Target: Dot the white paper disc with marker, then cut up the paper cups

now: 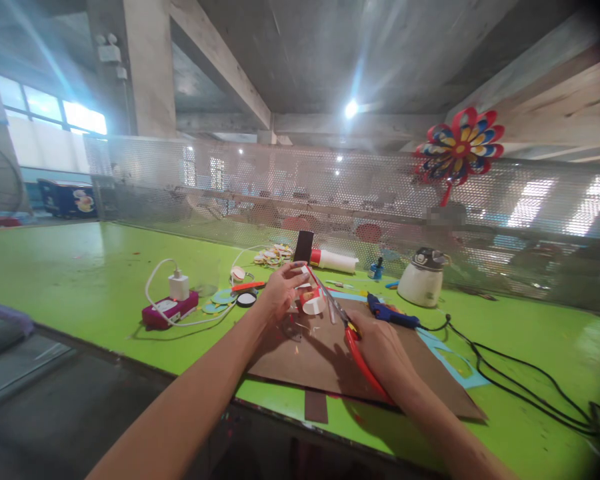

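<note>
My left hand (281, 292) is closed on a small red-and-white paper piece (311, 300), holding it over a brown cardboard sheet (310, 357). My right hand (380, 347) grips red-handled scissors (353, 337). Their blades point up and left, toward the paper piece. Both hands hover above the cardboard on the green table (80, 267).
A blue glue gun (390, 315) lies right of the hands, its black cable (510, 377) trailing right. A pink power strip with a white charger (173, 303), paper discs (220, 300), a white roll (335, 261), a white pot (423, 279) and a mesh screen (330, 193) with a paper pinwheel (459, 148) stand behind.
</note>
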`<act>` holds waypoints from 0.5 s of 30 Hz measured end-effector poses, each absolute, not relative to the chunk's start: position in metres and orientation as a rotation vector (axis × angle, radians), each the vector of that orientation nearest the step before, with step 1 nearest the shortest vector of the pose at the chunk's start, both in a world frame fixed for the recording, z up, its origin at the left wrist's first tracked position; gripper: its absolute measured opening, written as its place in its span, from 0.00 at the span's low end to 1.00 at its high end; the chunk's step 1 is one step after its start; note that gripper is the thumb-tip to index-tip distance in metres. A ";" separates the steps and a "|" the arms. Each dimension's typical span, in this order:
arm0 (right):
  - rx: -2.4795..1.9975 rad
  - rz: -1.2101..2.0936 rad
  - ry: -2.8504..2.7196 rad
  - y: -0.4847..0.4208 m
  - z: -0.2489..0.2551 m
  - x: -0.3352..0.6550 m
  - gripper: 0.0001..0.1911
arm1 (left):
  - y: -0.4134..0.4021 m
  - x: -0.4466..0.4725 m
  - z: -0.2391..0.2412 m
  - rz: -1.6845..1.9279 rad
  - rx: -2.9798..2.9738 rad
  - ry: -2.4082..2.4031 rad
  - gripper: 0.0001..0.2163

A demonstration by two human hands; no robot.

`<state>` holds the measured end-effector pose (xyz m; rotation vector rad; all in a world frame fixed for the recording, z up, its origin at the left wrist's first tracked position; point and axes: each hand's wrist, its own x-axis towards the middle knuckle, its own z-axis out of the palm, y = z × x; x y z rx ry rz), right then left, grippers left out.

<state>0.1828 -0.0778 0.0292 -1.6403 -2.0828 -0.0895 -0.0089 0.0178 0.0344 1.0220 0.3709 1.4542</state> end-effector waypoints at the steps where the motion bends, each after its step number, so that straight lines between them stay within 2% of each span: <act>1: -1.643 -0.083 -2.078 -0.077 0.029 0.183 0.16 | 0.017 -0.009 0.035 1.450 1.019 0.369 0.19; 6: -1.758 -0.084 -2.035 -0.066 0.027 0.190 0.14 | 0.016 -0.010 0.038 1.457 1.003 0.355 0.21; 15: -1.744 -0.005 -1.961 -0.054 0.024 0.200 0.22 | 0.011 -0.012 0.043 1.490 1.092 0.318 0.22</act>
